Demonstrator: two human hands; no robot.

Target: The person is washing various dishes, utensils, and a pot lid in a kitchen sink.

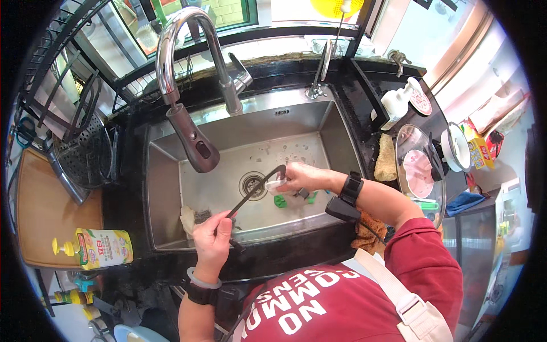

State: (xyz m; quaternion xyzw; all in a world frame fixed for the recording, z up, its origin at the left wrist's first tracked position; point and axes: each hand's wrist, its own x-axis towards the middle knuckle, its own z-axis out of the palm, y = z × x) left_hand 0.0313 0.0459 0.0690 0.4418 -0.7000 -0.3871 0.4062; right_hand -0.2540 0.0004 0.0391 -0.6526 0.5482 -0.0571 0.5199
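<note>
While your left hand clamps a long, thin, dark bar over the rectangular stainless-steel sink, your right hand closed on a small white piece against it, yellow-pump plastic bottle left of the sink

A dark-red, short-sleeved fabric shirt carries bold white block lettering, crossed by a broad cream webbing strap with a pale buckle. The left hand has a pale, round bangle above a black wristband; the right hand, a black wrist strap, boxy dark module and thin black cable.
</note>
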